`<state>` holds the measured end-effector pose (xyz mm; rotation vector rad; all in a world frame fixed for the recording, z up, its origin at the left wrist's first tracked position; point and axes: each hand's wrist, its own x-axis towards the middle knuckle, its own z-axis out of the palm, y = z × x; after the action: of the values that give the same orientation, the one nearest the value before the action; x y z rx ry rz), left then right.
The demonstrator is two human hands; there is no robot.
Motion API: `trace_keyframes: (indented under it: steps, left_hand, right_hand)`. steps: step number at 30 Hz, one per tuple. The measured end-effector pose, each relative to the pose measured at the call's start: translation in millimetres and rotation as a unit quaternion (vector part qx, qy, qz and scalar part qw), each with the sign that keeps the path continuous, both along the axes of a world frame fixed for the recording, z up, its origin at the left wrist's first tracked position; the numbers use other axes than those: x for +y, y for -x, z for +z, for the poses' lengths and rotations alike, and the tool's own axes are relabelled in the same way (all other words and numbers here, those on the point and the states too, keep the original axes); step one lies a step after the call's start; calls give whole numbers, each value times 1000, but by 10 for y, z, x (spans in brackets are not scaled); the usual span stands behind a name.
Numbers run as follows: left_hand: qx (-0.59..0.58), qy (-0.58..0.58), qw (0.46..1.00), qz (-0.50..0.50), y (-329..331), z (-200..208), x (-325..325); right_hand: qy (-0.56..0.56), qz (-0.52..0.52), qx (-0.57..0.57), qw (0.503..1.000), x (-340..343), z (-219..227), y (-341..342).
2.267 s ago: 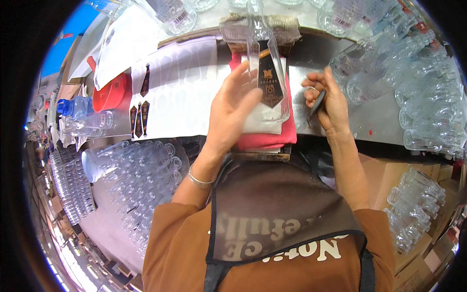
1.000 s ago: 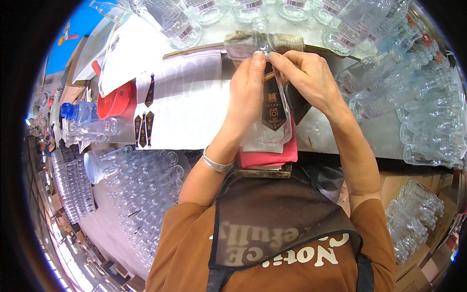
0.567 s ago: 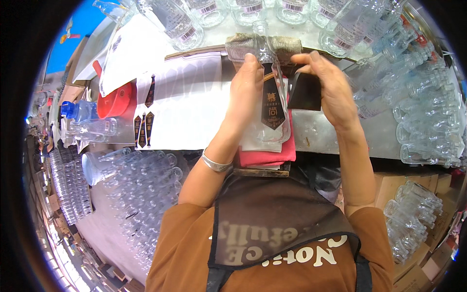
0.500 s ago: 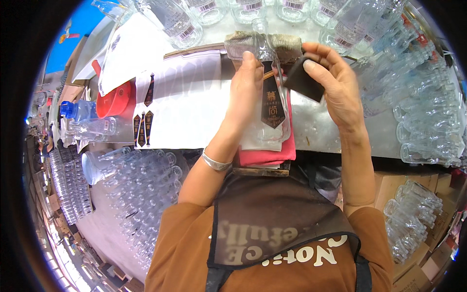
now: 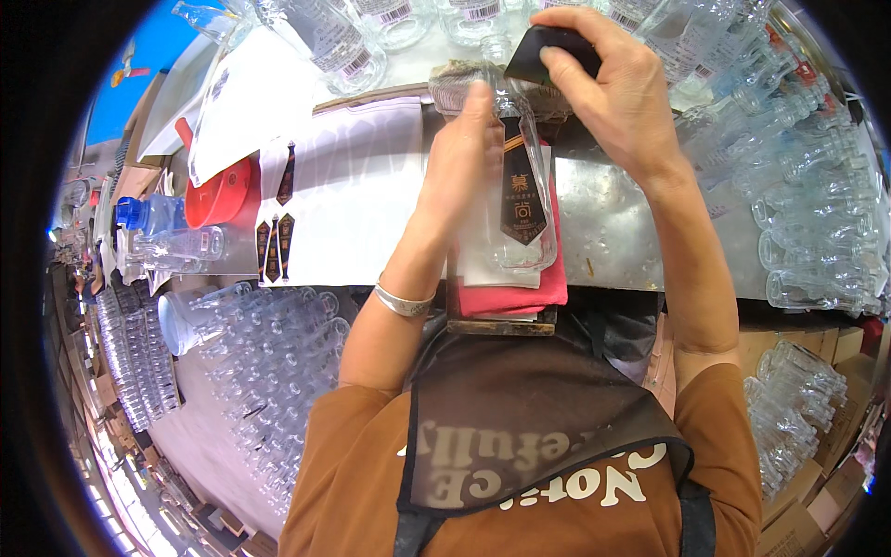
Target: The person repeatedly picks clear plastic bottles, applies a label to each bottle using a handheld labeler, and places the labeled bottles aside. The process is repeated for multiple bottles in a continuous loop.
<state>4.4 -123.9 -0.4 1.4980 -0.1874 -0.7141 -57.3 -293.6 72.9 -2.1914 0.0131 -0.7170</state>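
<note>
Head view, only view. Person stood at a metal bench (image 5: 640,232), brown apron, silver bangle on the left wrist.

Left hand (image 5: 464,167) lay flat and pressing on a clear glass bottle (image 5: 524,200) that lay on its side over a red cloth (image 5: 510,297), neck pointing away from the body. Fingers were extended along the bottle's left flank, bracing rather than wrapped round it. A dark tie-shaped label (image 5: 522,195) with gold edging sat on the bottle's upper face.

Right hand (image 5: 617,93) was closed on a small dark flat block (image 5: 548,46), held up near the bottle's neck end, clear of the label. What the block is made of could not be told.

Judgement on doing this step well: keep the left hand firm so the bottle cannot roll on the cloth; draw the block along the label from one end to the other in one line, flat to the glass, so no bubbles or lifted edges are left.

Counts:
- bottle being worked: one.
- loose dark labels (image 5: 274,246) on the white backing sheet (image 5: 353,204) to the left: four, as far as could be seen.
- red funnel-like dish (image 5: 218,193): one.
- blue-capped plastic bottle (image 5: 148,213) at far left: one.
- empty clear bottles (image 5: 807,213) stacked right, left and along the far edge: too many and too overlapped to count.
</note>
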Motion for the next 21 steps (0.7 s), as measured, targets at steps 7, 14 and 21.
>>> trace_keyframes:
  steps: [7,14,21]
  left_hand:
    - [-174,-101,980,-7,-89,-84,-81]
    - [-46,17,999,-11,-25,-121,-36]
    - [-126,37,991,-4,110,-89,-37]
  right_hand:
    - [-324,11,-3,946,-91,-179,186]
    - [-63,41,62,995,115,-281,432]
    - [221,35,148,963,197,-311,540]
